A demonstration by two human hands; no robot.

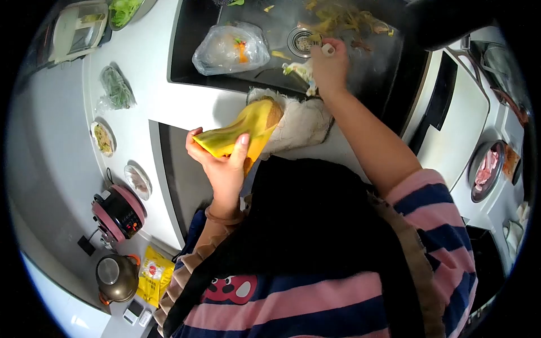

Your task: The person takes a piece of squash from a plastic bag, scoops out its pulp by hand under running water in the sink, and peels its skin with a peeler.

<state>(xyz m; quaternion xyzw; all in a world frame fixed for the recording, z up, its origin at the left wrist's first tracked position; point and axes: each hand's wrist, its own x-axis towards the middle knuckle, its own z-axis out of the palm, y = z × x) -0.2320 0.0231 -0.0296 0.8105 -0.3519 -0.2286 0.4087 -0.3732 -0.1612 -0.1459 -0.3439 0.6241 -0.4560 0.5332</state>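
My left hand (224, 166) is wrapped round a large yellow piece of squash (248, 127), with green streaks on its side and a brown patch at its far end. It is held over the counter's front edge, beside a white cloth (301, 121). Over the dark sink (270, 79), my right hand (331, 65) has its fingers closed around a small white-handled tool (328, 50), partly hidden by the fingers. Near that hand are the drain (300, 43) and a crumpled patterned wrapper or cloth (304, 73).
A clear plastic bag (232, 49) with something orange lies at the sink's left side. Peel scraps (349, 19) are spread at its back. Leftward stand small bowls (103, 138), a rice cooker (118, 213) and a pot (117, 277). A plate of meat (487, 170) is at right.
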